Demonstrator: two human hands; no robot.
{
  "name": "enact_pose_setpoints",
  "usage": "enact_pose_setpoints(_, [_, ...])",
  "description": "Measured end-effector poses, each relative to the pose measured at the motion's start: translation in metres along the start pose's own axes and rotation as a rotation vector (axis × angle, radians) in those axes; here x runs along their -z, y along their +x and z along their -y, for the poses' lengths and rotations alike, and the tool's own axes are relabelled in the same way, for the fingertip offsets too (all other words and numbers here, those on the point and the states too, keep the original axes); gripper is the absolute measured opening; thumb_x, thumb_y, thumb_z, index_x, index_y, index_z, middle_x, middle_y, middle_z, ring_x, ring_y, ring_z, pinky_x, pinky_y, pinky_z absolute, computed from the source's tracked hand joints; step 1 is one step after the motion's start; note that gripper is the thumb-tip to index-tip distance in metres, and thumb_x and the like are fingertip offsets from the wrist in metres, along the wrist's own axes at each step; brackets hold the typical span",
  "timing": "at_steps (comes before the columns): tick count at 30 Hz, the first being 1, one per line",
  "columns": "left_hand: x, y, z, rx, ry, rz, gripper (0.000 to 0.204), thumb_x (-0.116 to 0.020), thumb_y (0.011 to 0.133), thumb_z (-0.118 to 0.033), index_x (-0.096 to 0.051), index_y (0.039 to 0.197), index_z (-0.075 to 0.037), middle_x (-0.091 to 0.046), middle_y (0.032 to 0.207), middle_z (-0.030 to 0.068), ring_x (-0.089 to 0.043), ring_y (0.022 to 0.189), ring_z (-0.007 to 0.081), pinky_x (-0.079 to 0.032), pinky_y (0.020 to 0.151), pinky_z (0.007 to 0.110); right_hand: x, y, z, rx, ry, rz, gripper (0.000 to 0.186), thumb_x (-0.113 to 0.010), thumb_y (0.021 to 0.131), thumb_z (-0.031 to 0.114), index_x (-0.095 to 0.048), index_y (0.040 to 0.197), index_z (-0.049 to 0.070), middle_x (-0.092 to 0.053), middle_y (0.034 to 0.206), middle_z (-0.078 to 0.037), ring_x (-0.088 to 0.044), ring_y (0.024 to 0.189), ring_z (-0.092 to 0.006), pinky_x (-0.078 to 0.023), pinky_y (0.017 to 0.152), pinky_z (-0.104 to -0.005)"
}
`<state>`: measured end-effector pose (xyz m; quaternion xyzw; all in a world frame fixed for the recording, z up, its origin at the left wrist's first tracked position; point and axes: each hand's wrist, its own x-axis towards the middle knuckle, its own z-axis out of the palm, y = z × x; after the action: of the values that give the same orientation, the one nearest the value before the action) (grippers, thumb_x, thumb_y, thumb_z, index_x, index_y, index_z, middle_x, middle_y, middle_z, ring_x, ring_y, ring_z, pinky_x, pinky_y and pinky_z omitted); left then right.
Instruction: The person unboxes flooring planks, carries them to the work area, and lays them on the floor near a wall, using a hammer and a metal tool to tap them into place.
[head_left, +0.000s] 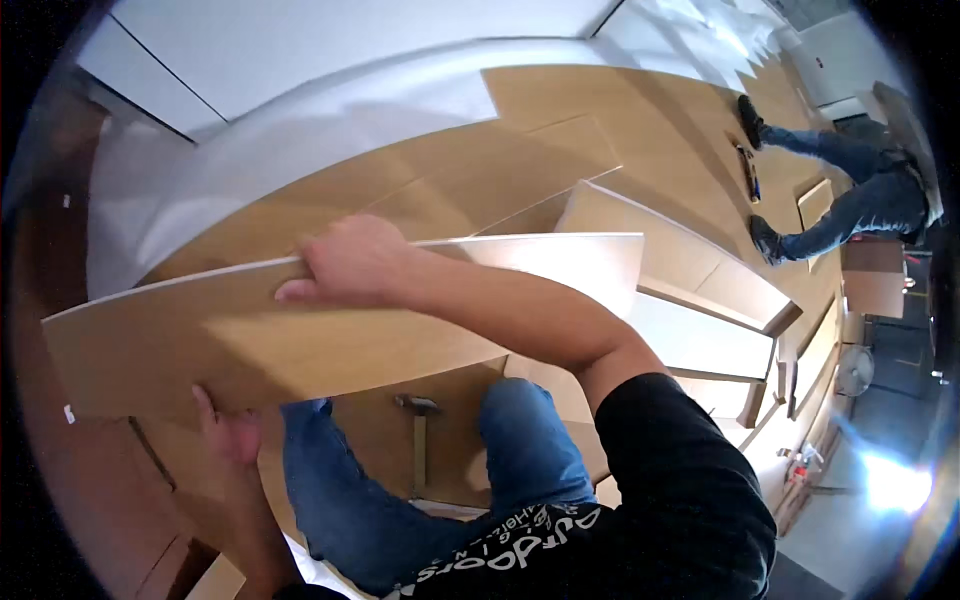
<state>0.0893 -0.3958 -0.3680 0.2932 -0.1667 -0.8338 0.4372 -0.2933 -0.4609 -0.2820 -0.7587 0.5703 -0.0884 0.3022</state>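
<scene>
A long wood-coloured floor plank is held tilted across the space before my legs, one long edge up. My right hand reaches over from the right and is closed round the upper edge, thumb on the near face. At the lower edge, towards the left end, my left hand grips the plank from below with its thumb on the near face; its other fingers are mostly hidden. Between my knees a hammer with a pale handle lies on the wood-coloured floor.
Right of the plank lies an open cardboard box, with a white-faced panel beside it. Laid boards border white underlay. At the far right stands another person, a dark tool near their shoes.
</scene>
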Motion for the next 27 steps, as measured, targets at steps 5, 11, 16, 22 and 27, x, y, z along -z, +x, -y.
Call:
enact_pose_setpoints(5, [0.072, 0.124, -0.014, -0.018, -0.034, -0.551, 0.054, -0.053, 0.109, -0.043, -0.048, 0.152, -0.011, -0.052, 0.155, 0.0034, -0.048, 0.14, 0.0221, -0.037, 0.119, 0.041, -0.02, 0.151, -0.068, 0.01, -0.013, 0.12, 0.075, -0.054, 0.091, 0.076, -0.073, 0.102, 0.005, -0.074, 0.087, -0.022, -0.073, 0.09, -0.0418, -0.058, 0.078, -0.0535])
enact_pose_setpoints(11, [0.156, 0.252, -0.026, -0.133, -0.335, -0.24, 0.048, -0.055, 0.108, -0.037, -0.055, 0.143, -0.004, -0.061, 0.145, 0.0084, -0.059, 0.129, 0.023, -0.053, 0.106, 0.038, -0.024, 0.27, -0.127, 0.191, -0.139, -0.407, 0.041, -0.067, 0.093, 0.047, -0.075, 0.112, 0.012, -0.068, 0.12, -0.014, -0.061, 0.119, -0.0354, -0.048, 0.101, -0.0466])
enact_pose_setpoints(16, [0.149, 0.356, -0.06, -0.157, -0.236, -0.284, 0.046, -0.055, 0.108, -0.037, -0.058, 0.139, -0.004, -0.065, 0.138, 0.0088, -0.063, 0.124, 0.023, -0.054, 0.106, 0.042, -0.021, 0.2, -0.243, -0.064, -0.046, -0.949, 0.032, -0.071, 0.09, 0.019, -0.067, 0.121, 0.009, -0.054, 0.138, -0.02, -0.053, 0.127, -0.041, -0.043, 0.106, -0.0508])
enact_pose_setpoints(22, [0.192, 0.443, -0.091, -0.138, -0.232, -0.313, 0.044, -0.055, 0.107, -0.04, -0.06, 0.136, -0.007, -0.068, 0.133, 0.0059, -0.065, 0.116, 0.021, -0.057, 0.099, 0.04, -0.119, 0.142, -0.354, -0.805, -0.105, -0.856, 0.06, -0.057, 0.101, 0.032, -0.04, 0.152, 0.004, -0.029, 0.163, -0.028, -0.028, 0.15, -0.0461, -0.025, 0.121, -0.0552])
enact_pose_setpoints(27, [0.192, 0.511, -0.078, -0.107, -0.156, -0.499, 0.043, -0.053, 0.108, -0.039, -0.059, 0.137, -0.007, -0.067, 0.132, 0.0048, -0.065, 0.117, 0.0212, -0.057, 0.098, 0.039, -0.191, 0.154, -0.396, -1.133, -0.247, -0.674, 0.067, -0.057, 0.101, 0.036, -0.036, 0.156, 0.005, -0.027, 0.167, -0.021, -0.026, 0.152, -0.0412, -0.019, 0.124, -0.0573])
